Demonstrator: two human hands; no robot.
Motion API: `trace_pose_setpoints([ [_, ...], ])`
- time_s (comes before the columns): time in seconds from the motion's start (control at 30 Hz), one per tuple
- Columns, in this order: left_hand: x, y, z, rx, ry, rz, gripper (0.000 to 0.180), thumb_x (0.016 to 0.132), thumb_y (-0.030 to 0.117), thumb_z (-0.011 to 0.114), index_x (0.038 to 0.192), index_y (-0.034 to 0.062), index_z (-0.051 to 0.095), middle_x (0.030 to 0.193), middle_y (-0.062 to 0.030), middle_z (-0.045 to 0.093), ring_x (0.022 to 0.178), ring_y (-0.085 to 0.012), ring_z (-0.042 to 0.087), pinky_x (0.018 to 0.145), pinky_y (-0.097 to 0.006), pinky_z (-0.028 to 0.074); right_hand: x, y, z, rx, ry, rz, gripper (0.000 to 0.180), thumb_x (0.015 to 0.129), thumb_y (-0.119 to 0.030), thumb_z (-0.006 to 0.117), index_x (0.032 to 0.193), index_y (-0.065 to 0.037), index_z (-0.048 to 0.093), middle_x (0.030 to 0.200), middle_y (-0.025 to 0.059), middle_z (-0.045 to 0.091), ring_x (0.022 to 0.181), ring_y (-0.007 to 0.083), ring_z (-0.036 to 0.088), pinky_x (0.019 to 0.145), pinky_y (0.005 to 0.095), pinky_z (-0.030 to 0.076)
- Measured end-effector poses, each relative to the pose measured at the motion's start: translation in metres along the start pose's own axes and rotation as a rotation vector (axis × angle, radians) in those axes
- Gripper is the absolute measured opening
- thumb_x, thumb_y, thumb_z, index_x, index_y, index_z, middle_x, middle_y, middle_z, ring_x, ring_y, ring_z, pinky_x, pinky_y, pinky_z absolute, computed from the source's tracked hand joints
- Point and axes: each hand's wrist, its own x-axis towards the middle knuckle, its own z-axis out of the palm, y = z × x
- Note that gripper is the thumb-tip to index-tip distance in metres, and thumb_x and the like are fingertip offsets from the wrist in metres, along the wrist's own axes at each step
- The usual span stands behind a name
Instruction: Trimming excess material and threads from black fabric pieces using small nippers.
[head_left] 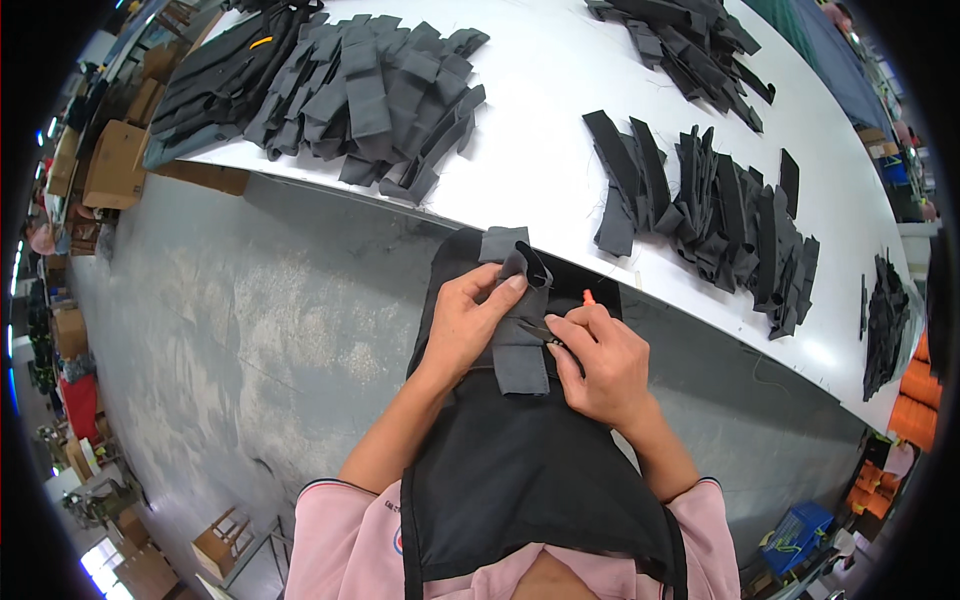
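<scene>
Both hands work one limp, light grey fabric strip [520, 345]: left hand [465, 325] pinching its folded top, right hand [600, 365] gripping small snips [540, 330].

Beyond the hands a white table [540, 150] carries heaps of dark fabric pieces [370, 90] to the upper left, more stacks [720, 215] to the upper right, and cardboard boxes [115, 160] far left.
</scene>
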Motion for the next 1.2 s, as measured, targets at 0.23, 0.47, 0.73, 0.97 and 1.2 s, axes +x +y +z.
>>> trace_pose_setpoints([
  [0.23,-0.003,0.001,-0.002,-0.04,-0.03,-0.076,0.022,0.088,0.019,0.063,0.076,0.0009,0.061,0.066,0.0072,0.051,0.062,-0.0005,0.04,0.053,-0.019,0.031,0.001,0.01,0.003,0.368,-0.171,0.108,0.023,0.072,-0.003,0.066,0.095,-0.004,0.06,0.085,0.002,0.054,0.063,0.0128,0.055,0.057,0.0255,0.043],
  [0.47,-0.004,-0.001,-0.002,-0.045,-0.022,-0.101,0.022,0.089,0.018,0.064,0.075,0.0009,0.062,0.067,0.0069,0.053,0.062,-0.0006,0.042,0.053,-0.019,0.033,-0.01,0.006,0.001,0.882,-0.067,0.493,0.024,0.078,0.002,0.063,0.102,-0.001,0.059,0.086,0.0033,0.051,0.064,0.0098,0.053,0.051,0.0241,0.042],
  [0.73,-0.004,-0.003,0.003,-0.009,-0.013,-0.08,0.025,0.088,0.019,0.064,0.073,-0.0006,0.061,0.061,0.0076,0.048,0.057,-0.0001,0.037,0.049,-0.02,0.029,0.003,0.002,-0.014,0.073,-0.101,-0.05,0.027,0.068,-0.002,0.071,0.094,-0.002,0.064,0.08,0.0067,0.05,0.056,0.0184,0.054,0.049,0.0291,0.042],
  [0.97,-0.004,-0.009,0.001,-0.028,0.002,-0.093,0.025,0.087,0.02,0.065,0.073,-0.0017,0.062,0.061,0.0063,0.049,0.056,-0.0008,0.038,0.049,-0.021,0.03,0.002,0.003,-0.017,0.029,-0.163,-0.058,0.027,0.069,-0.003,0.071,0.094,-0.003,0.063,0.08,0.0061,0.05,0.059,0.0192,0.055,0.049,0.0295,0.043],
  [1.2,-0.002,-0.017,0.001,0.069,0.009,-0.017,0.028,0.086,0.021,0.065,0.071,-0.0029,0.061,0.058,0.0055,0.048,0.056,-0.0017,0.037,0.048,-0.023,0.03,0.004,0.006,-0.013,0.142,-0.202,-0.008,0.026,0.07,-0.002,0.07,0.095,-0.004,0.062,0.082,0.0078,0.049,0.064,0.0217,0.056,0.051,0.0316,0.045],
])
